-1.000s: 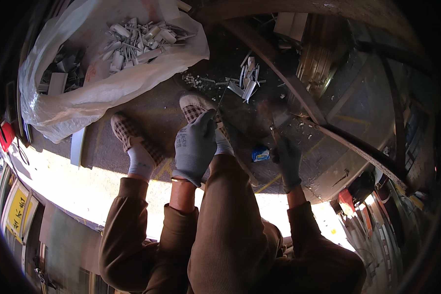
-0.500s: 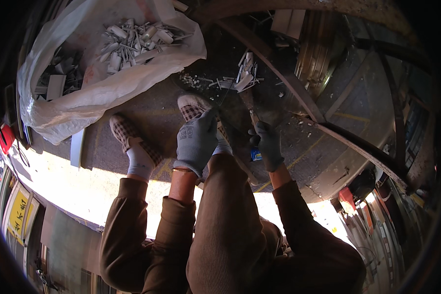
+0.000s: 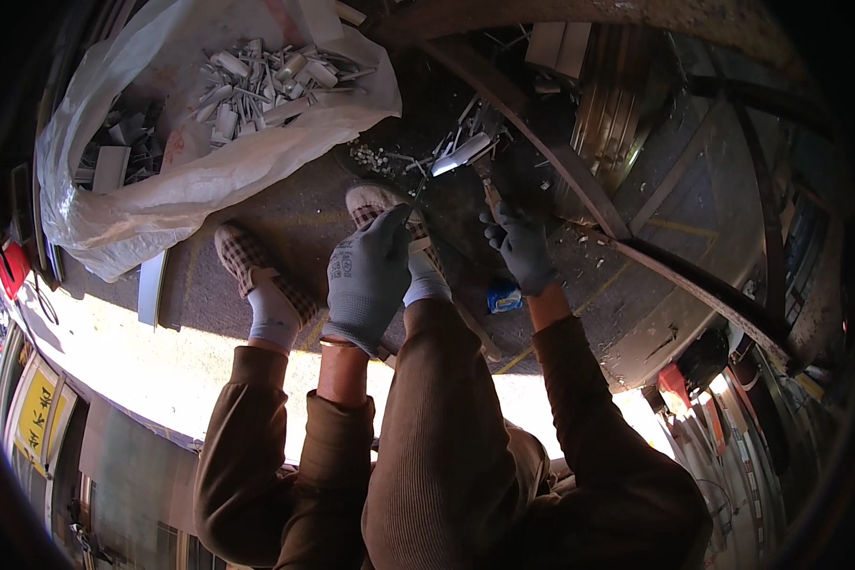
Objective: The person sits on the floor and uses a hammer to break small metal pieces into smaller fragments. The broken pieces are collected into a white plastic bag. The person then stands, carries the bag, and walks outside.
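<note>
Both my hands wear grey knit gloves. My left hand (image 3: 370, 275) is over my knee, next to my checked slipper (image 3: 375, 204), with its fingers closed around a thin dark metal strip (image 3: 446, 261). The strip runs down past my leg. My right hand (image 3: 521, 249) reaches forward and grips a small tool with a brownish shaft (image 3: 492, 198). The tool's tip points at a bright silver metal offcut (image 3: 461, 154) lying among scraps on the dark floor. What the tool's tip touches is too dark to tell.
A big white sack (image 3: 161, 204) full of pale metal offcuts (image 3: 256, 85) stands at the upper left. My other slipper and white sock (image 3: 256, 280) are beside it. Small screws (image 3: 370, 157) lie scattered, a blue object (image 3: 503, 299) sits near my right forearm, and long curved metal bars (image 3: 579, 190) cross at the right.
My right hand has moved up and forward, away from my body, toward the silver offcuts. My left hand has stayed almost in place over my knee.
</note>
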`<act>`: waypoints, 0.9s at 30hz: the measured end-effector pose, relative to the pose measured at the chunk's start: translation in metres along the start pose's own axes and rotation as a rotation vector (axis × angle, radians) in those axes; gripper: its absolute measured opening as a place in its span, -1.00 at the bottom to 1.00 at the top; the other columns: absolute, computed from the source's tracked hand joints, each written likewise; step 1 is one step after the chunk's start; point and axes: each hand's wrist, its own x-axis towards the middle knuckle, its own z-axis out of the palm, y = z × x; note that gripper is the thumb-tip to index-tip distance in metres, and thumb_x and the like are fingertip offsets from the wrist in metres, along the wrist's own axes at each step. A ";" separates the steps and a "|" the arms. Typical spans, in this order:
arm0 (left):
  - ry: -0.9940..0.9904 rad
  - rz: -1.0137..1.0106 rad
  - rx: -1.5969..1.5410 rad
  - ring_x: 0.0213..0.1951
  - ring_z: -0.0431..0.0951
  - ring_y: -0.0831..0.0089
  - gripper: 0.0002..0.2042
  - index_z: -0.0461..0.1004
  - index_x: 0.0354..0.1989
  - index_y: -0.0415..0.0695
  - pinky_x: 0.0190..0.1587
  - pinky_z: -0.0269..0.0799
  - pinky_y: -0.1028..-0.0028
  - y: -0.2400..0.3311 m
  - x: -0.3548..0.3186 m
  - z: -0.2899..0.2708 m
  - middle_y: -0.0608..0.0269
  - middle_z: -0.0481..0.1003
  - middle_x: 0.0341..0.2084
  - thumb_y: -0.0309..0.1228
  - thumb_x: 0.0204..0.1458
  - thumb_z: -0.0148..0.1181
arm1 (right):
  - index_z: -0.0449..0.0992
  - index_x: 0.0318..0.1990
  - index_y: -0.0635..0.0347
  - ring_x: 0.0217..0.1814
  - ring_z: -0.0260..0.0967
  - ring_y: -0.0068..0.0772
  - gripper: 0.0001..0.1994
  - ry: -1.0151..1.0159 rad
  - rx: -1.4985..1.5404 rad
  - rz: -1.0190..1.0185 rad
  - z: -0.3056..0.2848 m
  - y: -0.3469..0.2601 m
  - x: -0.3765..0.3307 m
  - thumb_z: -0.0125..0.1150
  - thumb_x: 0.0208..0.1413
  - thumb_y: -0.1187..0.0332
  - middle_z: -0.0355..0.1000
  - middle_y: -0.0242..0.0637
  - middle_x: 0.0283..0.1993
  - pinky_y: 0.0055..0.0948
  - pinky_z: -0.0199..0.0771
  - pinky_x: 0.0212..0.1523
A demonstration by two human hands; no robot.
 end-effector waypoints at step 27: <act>0.076 -0.159 -0.140 -0.25 0.66 -0.02 -0.75 0.62 -0.03 -0.14 -0.22 0.55 0.21 -0.028 0.000 -0.013 -0.09 0.61 -0.32 -0.41 0.20 0.09 | 0.54 0.01 0.25 -0.37 0.44 -0.58 -0.76 -0.331 -0.129 -0.265 0.095 -0.120 -0.088 0.09 0.29 0.35 0.57 -0.20 -0.12 -0.57 0.41 -0.34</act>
